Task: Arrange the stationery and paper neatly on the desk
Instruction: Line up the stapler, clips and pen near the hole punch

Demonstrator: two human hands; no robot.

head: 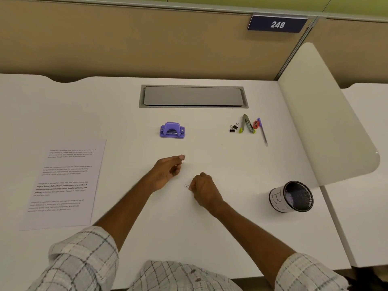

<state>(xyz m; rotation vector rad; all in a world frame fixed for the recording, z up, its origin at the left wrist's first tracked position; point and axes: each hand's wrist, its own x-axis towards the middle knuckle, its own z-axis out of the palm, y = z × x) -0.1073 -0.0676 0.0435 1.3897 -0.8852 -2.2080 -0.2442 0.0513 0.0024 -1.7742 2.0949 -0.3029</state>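
Paper clips: my left grip point(168, 171) pinches one paper clip point(183, 160), my right grip point(204, 191) another clip point(186, 186) on the counter point(210, 238).

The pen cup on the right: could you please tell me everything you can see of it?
The pen cup is a black mesh cylinder, seemingly metal, with a white paper label wrapped round its outside bearing handwritten marks, perhaps a "B". It tilts with its open mouth facing the camera. Something pale shows inside, too unclear to identify. It sits on the white desk near the right edge, untouched by either hand.
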